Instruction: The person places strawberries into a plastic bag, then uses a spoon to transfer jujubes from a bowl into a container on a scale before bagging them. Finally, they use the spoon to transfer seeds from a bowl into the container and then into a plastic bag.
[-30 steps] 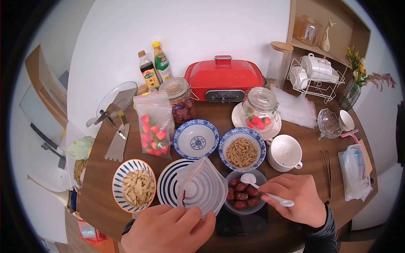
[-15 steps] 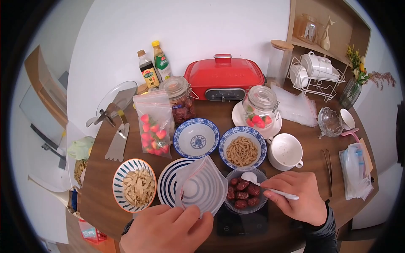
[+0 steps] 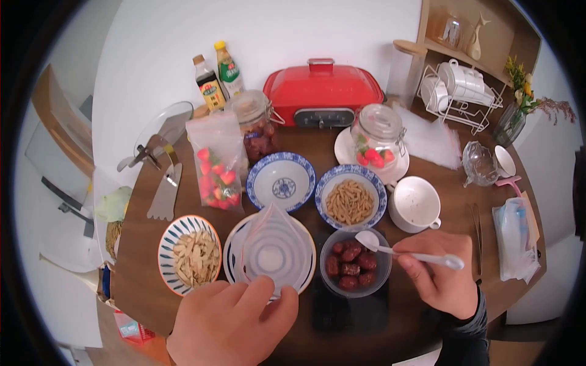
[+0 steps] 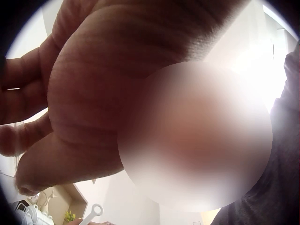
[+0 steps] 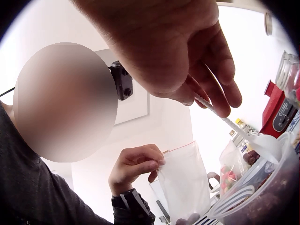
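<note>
In the head view the left hand pinches the near edge of a clear zip bag, which lies over a blue-striped plate. Seen from the right wrist, a few dark pieces rest in the bottom of the bag. The right hand pinches the handle of a white spoon. The spoon's bowl is at the rim of a clear tub of red dates. That tub stands over a dark flat device.
Behind are an empty blue-patterned bowl and one with thin brown pieces. A bowl of pale slices stands left, a white cup right. Further back are a bag of strawberries, jars and a red cooker.
The head view has shifted, so the table's things appear higher. The spoon's handle has swung further right with the right hand, its bowl still by the tub. The left hand still pinches the bag.
</note>
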The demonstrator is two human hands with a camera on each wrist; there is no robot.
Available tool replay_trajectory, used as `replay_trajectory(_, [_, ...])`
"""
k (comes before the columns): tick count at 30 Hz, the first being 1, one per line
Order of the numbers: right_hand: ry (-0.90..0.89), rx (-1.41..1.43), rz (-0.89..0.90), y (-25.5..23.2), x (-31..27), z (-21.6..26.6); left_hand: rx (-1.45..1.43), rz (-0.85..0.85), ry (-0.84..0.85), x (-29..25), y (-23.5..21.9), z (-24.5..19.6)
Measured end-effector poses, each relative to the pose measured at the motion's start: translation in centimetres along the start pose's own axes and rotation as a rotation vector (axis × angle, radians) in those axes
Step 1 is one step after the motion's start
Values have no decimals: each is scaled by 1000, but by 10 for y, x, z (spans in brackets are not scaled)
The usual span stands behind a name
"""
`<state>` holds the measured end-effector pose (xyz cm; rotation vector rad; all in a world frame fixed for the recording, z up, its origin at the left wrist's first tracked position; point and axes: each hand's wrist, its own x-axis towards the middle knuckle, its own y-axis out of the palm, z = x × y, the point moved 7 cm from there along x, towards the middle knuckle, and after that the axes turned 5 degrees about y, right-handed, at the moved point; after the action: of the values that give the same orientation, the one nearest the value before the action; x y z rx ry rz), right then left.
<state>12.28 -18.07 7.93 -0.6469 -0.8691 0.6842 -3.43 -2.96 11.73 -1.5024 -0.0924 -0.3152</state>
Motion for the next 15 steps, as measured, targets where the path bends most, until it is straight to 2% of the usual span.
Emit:
replay_trajectory(2, [14,12,-37,-1,-1,-3,66,-27,23,0,5,1])
replay_trajectory(5, [38,35,-30,-1,-2,-5,30,31,74,-1,10,1])
replay_trajectory(12, [72,56,-66,0,-3,-5,20,39,96,3,16,-6])
replay_trajectory(15, [144,48,-102,-2,-5,-10,26,48,107,3,19,-8])
